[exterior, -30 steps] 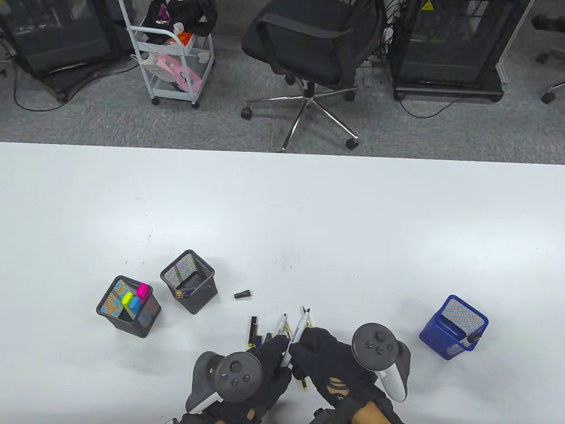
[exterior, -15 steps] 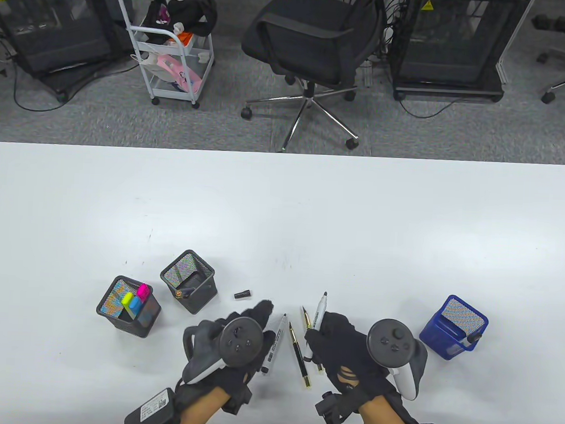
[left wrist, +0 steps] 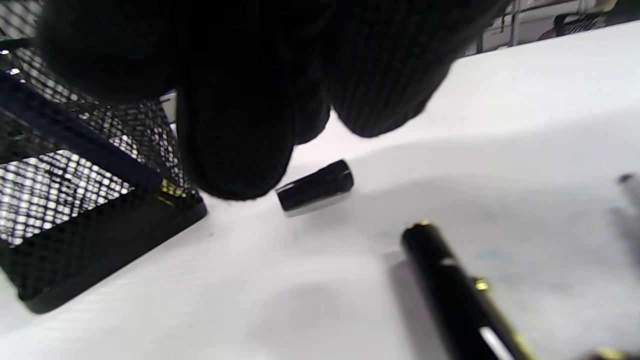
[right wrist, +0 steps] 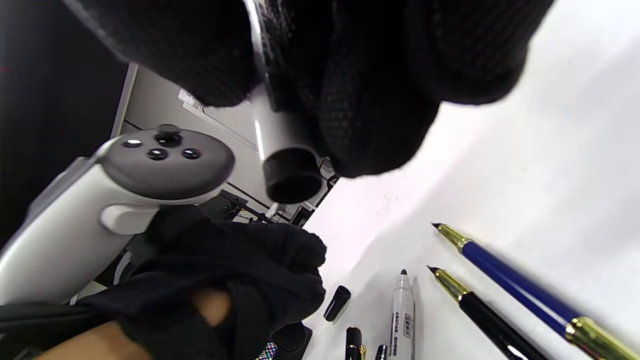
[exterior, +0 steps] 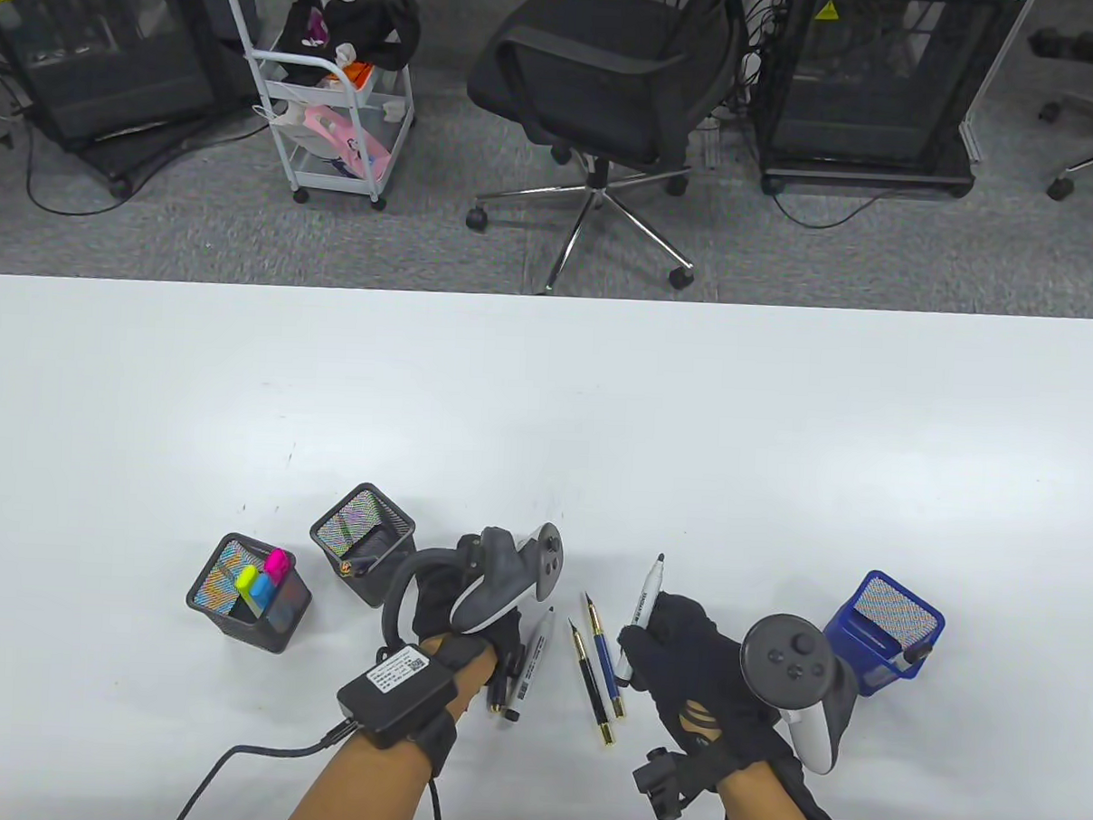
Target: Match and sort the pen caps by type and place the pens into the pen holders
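Note:
My left hand (exterior: 452, 596) reaches down beside the black mesh holder (exterior: 364, 542). Its fingertips (left wrist: 235, 150) hover at a small black cap (left wrist: 315, 185) that lies loose on the table. My right hand (exterior: 672, 651) grips an uncapped white marker (exterior: 644, 614), tip pointing away; its rear end (right wrist: 292, 175) shows below the fingers. Between the hands lie another white marker (exterior: 531, 658), a black pen (exterior: 591, 684) and a blue pen (exterior: 605, 657), all uncapped. A black gold-trimmed cap (left wrist: 450, 290) lies close to the left wrist.
A second black mesh holder (exterior: 249, 592) with highlighters stands at the left. A blue mesh holder (exterior: 881, 633) with a marker in it stands to the right of my right hand. The table's far half (exterior: 547, 401) is bare white.
My left hand moved away from the pens toward the small cap and rolled its tracker onto its side. My right hand carried the marker to the right, which uncovered the pens.

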### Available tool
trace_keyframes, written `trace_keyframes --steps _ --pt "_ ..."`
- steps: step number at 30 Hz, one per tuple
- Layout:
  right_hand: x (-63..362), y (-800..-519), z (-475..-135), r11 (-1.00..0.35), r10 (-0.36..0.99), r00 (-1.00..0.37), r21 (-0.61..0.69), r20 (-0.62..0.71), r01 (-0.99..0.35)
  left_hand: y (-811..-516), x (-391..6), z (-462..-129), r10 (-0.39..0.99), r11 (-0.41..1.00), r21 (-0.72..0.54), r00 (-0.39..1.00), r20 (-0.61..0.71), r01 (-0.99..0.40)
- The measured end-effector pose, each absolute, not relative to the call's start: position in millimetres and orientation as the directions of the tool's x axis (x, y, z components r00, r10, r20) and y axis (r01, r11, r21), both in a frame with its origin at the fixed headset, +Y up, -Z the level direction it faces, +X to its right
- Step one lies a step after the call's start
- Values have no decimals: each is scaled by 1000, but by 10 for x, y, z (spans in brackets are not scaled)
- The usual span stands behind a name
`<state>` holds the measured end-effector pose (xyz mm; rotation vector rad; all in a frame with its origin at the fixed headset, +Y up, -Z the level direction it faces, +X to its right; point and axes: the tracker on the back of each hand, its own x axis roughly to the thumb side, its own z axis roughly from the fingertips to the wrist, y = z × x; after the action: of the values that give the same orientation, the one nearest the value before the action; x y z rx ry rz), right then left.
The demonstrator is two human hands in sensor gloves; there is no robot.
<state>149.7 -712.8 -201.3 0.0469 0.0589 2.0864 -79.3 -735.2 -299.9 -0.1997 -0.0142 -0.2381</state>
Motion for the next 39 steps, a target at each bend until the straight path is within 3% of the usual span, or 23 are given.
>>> trace_keyframes --steps 7,16,28,33,39 --pt "1542 -7103 -2022 -495 869 -495 50 11 -867 -7480 -817 -3123 -313 933 -191 950 -11 305" --pt "1534 -7096 -2012 -496 868 -496 49 8 -867 -7619 -829 -3124 -345 921 -181 938 27 344" --pt "1537 -7093 -2007 -505 863 -505 42 11 -862 -7619 -901 -3123 -261 935 -208 955 141 286" --pt "1535 -7080 -2009 -520 854 -520 57 17 -852 -7414 -896 -3037 -95 974 -189 984 153 124" --pt "1489 -7047 -1993 -548 837 -546 83 49 -833 -6941 -904 -2819 218 970 -156 953 209 -188"
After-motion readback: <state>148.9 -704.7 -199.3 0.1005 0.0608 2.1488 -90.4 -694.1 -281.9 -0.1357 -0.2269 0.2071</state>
